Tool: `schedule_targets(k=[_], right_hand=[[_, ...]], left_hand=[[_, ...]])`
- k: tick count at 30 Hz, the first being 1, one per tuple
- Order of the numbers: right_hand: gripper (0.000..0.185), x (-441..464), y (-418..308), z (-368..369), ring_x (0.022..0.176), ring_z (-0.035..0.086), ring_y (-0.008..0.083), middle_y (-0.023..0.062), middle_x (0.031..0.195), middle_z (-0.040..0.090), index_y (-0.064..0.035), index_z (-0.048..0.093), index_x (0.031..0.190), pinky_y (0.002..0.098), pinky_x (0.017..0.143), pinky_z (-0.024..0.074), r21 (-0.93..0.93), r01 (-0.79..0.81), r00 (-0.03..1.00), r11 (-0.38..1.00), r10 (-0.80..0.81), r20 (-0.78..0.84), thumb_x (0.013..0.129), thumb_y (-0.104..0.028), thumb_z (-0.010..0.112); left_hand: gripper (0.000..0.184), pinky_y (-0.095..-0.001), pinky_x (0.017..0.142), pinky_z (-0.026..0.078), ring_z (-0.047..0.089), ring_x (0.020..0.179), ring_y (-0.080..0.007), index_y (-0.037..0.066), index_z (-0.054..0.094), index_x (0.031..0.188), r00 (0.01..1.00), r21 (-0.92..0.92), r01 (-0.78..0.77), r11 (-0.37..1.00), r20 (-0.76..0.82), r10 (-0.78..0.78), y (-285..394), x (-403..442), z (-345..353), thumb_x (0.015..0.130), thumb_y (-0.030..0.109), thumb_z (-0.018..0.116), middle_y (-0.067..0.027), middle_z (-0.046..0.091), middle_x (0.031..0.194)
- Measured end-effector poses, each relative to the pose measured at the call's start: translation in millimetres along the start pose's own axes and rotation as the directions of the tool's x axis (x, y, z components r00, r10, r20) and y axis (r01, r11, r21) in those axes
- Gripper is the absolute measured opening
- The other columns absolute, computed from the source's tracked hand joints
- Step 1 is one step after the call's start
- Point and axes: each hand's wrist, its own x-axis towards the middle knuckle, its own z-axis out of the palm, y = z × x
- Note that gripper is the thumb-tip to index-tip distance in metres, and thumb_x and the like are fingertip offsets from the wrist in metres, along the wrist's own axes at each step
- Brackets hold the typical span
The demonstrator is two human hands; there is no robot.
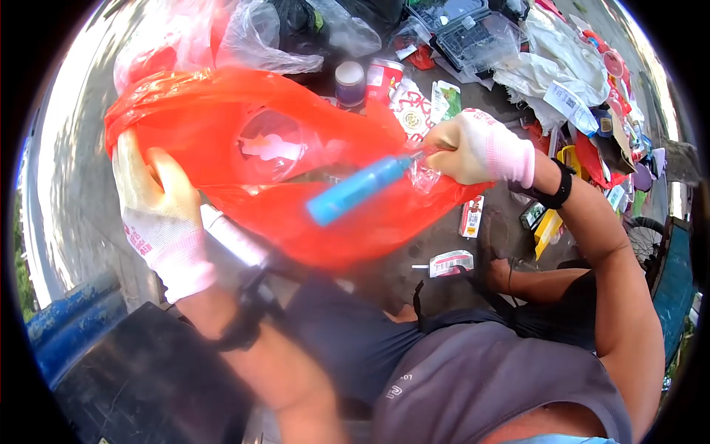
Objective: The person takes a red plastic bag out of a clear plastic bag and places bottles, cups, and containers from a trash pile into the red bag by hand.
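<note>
A red plastic bag (296,214) is stretched between my two gloved hands, its mouth spread wide. On the left, my left hand (159,211) grips the bag's edge with the fingers hooked on it. My right hand (470,152) is closed on the bag's other side. A blue tube-shaped item (360,190), blurred, slants down and left from near my right fingertips; whether those fingers pinch it is unclear. Inside the bag or behind its film shows a round clear container (272,146). Below the bag, by my left wrist, lies a white cylinder (235,237).
Loose waste covers the ground ahead and right, with a purple jar (350,83), a red can (384,78), clear trays (477,41) and white sheeting (558,66). A dark panel (148,377) is at lower left. A flattened white packet (450,263) lies near my foot.
</note>
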Motion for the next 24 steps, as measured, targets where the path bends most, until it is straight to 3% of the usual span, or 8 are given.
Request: schedule_targets(k=[4, 7, 10, 13, 19, 21, 23, 24], right_hand=[[0.022, -49, -24, -84, 0.075, 0.076, 0.0222, 0.016, 0.082, 0.074, -0.0006, 0.077, 0.104, 0.0357, 0.07, 0.0583, -0.02, 0.045, 0.953, 0.999, -0.049, -0.298, 0.093, -0.02, 0.076], [0.028, -61, -26, -119, 0.074, 0.074, 0.0175, 0.0109, 0.083, 0.077, 0.0004, 0.079, 0.102, 0.0307, 0.07, 0.0584, -0.079, -0.107, 0.951, 0.991, 0.079, -0.299, 0.098, -0.027, 0.074], [0.036, -35, 15, -119, 0.079, 0.078, 0.0243, 0.0171, 0.09, 0.079, -0.0021, 0.08, 0.115, 0.0371, 0.073, 0.0606, -0.191, -0.228, 0.959, 0.955, 0.187, -0.211, 0.101, -0.033, 0.069], [0.033, -22, 55, -84, 0.082, 0.079, 0.0341, 0.02, 0.089, 0.078, -0.0035, 0.075, 0.12, 0.0434, 0.073, 0.0598, -0.36, -0.157, 0.824, 0.92, -0.079, -0.561, 0.104, -0.03, 0.065], [0.028, -30, 35, -69, 0.094, 0.073, 0.0375, 0.0159, 0.108, 0.075, -0.0055, 0.07, 0.127, 0.0445, 0.083, 0.058, -0.543, -0.001, 0.641, 0.84, -0.416, -0.645, 0.1, -0.013, 0.07], [0.04, -38, 13, -70, 0.11, 0.07, 0.0355, 0.0132, 0.128, 0.073, -0.0073, 0.071, 0.134, 0.0431, 0.098, 0.0562, -0.658, -0.078, 0.554, 0.749, -0.516, -0.653, 0.094, -0.007, 0.074], [0.043, -47, -28, -52, 0.12, 0.069, 0.0317, 0.0081, 0.128, 0.073, -0.0104, 0.073, 0.131, 0.0485, 0.105, 0.0548, -0.823, 0.084, 0.351, 0.562, -0.79, -0.503, 0.088, -0.007, 0.075], [0.039, -45, -38, -24, 0.123, 0.067, 0.0297, 0.007, 0.125, 0.072, -0.012, 0.073, 0.126, 0.0497, 0.108, 0.0536, -0.829, 0.246, 0.392, 0.502, -0.834, -0.389, 0.087, -0.012, 0.074]], left_hand=[[0.036, -0.0472, 0.096, 0.057, 0.07, 0.114, -0.0456, -0.004, 0.065, 0.138, 0.999, 0.017, -0.02, 1.0, -0.026, 0.02, 15, 4, -11, 0.103, 0.008, 0.062, -0.0269, 0.07, 0.13], [0.037, -0.0483, 0.095, 0.058, 0.072, 0.11, -0.0466, -0.002, 0.066, 0.138, 0.992, -0.112, 0.112, 0.987, 0.062, -0.106, 49, 12, -19, 0.103, 0.011, 0.063, -0.0281, 0.069, 0.133], [0.038, -0.0495, 0.093, 0.059, 0.073, 0.107, -0.0473, 0.0, 0.067, 0.138, 0.989, 0.018, -0.13, 0.991, 0.076, 0.129, 39, 5, 2, 0.102, 0.013, 0.064, -0.0297, 0.068, 0.135], [0.038, -0.0503, 0.094, 0.059, 0.072, 0.109, -0.0477, 0.002, 0.069, 0.137, 0.976, -0.027, -0.112, 0.993, 0.186, 0.115, 47, 1, 4, 0.1, 0.012, 0.065, -0.03, 0.068, 0.136], [0.023, -0.0467, 0.094, 0.058, 0.071, 0.112, -0.0381, 0.006, 0.078, 0.094, 0.919, -0.004, -0.23, 0.973, 0.329, 0.218, 46, -12, 2, 0.078, -0.002, 0.064, -0.0196, 0.066, 0.149], [0.016, -0.0487, 0.1, 0.054, 0.068, 0.117, -0.0404, 0.007, 0.075, 0.087, 0.896, 0.017, -0.315, 0.949, 0.334, 0.292, 37, -18, 13, 0.077, 0.0, 0.063, -0.0191, 0.066, 0.15], [0.008, -0.0512, 0.111, 0.046, 0.062, 0.129, -0.0441, 0.007, 0.068, 0.077, 0.897, 0.037, -0.324, 0.945, 0.328, 0.295, 36, -22, 18, 0.077, 0.003, 0.062, -0.0181, 0.067, 0.15], [0.01, -0.0514, 0.114, 0.045, 0.06, 0.134, -0.0432, 0.007, 0.068, 0.078, 0.89, 0.069, -0.317, 0.946, 0.365, 0.272, 39, -21, 17, 0.078, 0.001, 0.061, -0.017, 0.066, 0.152]])
